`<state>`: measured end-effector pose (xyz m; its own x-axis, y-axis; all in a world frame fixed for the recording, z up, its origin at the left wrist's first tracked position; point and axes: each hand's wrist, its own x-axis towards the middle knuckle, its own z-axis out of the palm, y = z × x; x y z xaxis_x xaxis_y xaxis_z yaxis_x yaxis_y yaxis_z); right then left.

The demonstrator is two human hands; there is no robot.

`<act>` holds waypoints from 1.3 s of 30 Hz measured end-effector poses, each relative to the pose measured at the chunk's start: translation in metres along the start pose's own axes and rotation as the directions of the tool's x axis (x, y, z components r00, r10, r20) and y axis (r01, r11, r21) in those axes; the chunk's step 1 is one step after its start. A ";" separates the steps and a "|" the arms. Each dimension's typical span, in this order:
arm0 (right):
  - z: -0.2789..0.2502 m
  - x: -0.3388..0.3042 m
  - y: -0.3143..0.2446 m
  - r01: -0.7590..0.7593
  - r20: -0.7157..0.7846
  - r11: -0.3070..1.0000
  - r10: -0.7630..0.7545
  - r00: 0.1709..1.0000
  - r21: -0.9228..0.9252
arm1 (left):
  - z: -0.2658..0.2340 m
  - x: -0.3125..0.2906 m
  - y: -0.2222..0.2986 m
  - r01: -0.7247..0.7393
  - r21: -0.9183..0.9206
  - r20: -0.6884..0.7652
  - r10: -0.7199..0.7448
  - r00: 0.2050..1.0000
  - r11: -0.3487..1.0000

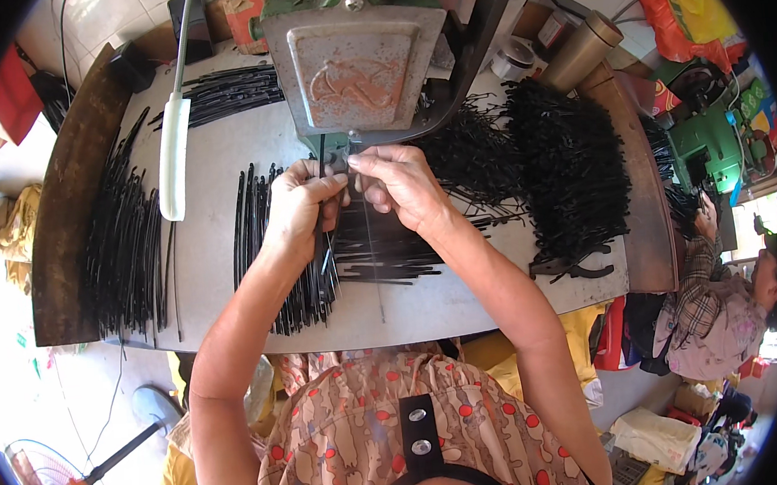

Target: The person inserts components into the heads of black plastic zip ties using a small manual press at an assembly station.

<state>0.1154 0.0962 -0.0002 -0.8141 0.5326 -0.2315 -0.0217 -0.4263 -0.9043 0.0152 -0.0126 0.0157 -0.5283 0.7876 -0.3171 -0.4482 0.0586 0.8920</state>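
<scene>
Both hands are raised close together under the front of a green bench press (pixel 360 69). My left hand (pixel 300 202) is closed, thumb against fingers, on slender black rods (pixel 320 252) that hang down below it. Beside it, my right hand (pixel 399 180) has thumb and forefinger pinched near the press's lower working end (pixel 346 146). What lies between those fingertips is too small to tell. A thin grey wire-like line (pixel 374 261) runs down the worktop below the right hand. More black rods (pixel 257 225) lie in a row by my left wrist.
Heaps of black parts (pixel 573 175) fill the right side of the worktop (pixel 216 282), with pliers (pixel 575 265) at their front. Further rods (pixel 128 252) lie along the left wooden board (pixel 68 229). A white-tipped lever (pixel 175 158) hangs at left. Another person (pixel 709 310) sits far right.
</scene>
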 end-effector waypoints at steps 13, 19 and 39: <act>-0.019 -0.019 -0.023 -0.019 -0.055 0.965 0.005 0.998 -0.260 | -0.021 -0.014 0.022 -0.003 0.208 -0.088 0.022 0.996 0.978; -0.087 -0.045 -0.055 0.027 -0.124 0.796 -0.128 0.984 -0.605 | -0.100 -0.035 0.043 0.028 0.993 0.032 0.496 0.867 -0.114; -0.090 -0.050 -0.025 0.391 0.576 -0.508 -0.279 0.768 -0.767 | 0.010 -0.001 -0.017 -0.749 0.662 0.687 0.419 0.593 -0.026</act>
<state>0.2089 0.1459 0.0016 -0.9537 0.1069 0.2812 0.1382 0.9860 0.0937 0.0304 -0.0087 0.0040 -0.0055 0.9132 0.4074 0.8847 -0.1855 0.4278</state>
